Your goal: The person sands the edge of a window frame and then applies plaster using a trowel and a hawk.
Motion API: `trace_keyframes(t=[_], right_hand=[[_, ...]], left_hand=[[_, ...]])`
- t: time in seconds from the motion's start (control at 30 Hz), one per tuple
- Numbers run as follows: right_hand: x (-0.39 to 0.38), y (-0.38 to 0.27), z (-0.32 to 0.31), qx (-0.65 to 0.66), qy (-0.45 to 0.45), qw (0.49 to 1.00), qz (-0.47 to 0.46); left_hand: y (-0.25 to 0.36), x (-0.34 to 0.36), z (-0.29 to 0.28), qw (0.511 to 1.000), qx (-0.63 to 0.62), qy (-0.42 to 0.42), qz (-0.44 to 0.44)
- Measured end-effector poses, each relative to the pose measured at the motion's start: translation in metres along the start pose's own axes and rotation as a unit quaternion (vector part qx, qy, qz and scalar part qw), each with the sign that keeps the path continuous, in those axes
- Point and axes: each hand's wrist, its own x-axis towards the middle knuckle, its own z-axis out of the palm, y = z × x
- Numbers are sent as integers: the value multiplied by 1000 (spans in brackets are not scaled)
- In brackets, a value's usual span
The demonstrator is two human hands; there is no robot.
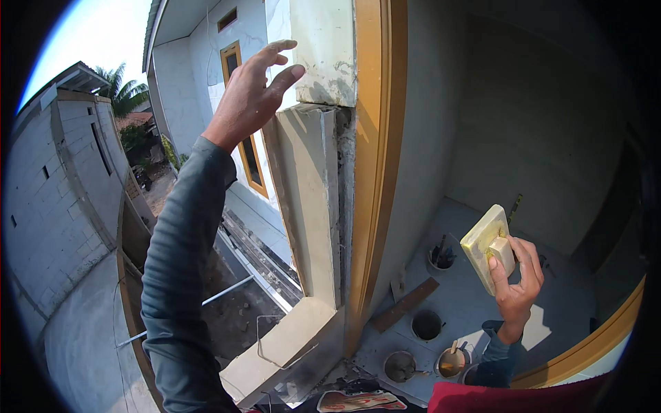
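Observation:
My left hand (251, 93) is raised at the corner of the wall, thumb and forefinger spread apart with nothing between them. Its fingertips are beside a pale, smudged tile (323, 51); whether they touch it I cannot tell. Below that tile, a long beige tile (303, 199) runs down the wall's edge, with a dark rough gap along its right side. On the right, my right hand (518, 289) grips a hand float (485, 237), a yellowish rectangular pad with a pale block handle. The float is held tilted in the air above the tiled floor.
An orange-brown door frame (375, 165) stands between my hands. Several buckets sit on the floor, including a dark one (427, 323) and one with tools (442, 256). A brown plank (405, 305) lies nearby. A beige ledge (279, 344) with a wire loop crosses below.

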Motion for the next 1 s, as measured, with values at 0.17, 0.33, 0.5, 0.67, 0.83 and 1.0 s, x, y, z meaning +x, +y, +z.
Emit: trace_keyframes(t=[0.17, 0.33, 0.5, 0.67, 0.83, 1.0], right_hand=[[-20, 36, -21, 28, -31, 998, 54], [-49, 67, -35, 36, -43, 994, 99], [-73, 101, -54, 31, -64, 986, 149], [-84, 114, -53, 63, -68, 978, 188], [-97, 126, -49, 92, -88, 972, 198], [-120, 143, -57, 122, -87, 957, 249]], left_hand=[[20, 57, 25, 994, 57, -93, 7], [5, 62, 33, 999, -28, -42, 21], [7, 48, 43, 995, 43, 26, 89], [-34, 42, 51, 995, -78, -52, -22], [-43, 31, 46, 956, -270, -73, -92], [-2, 23, 33, 996, 72, -31, -41]])
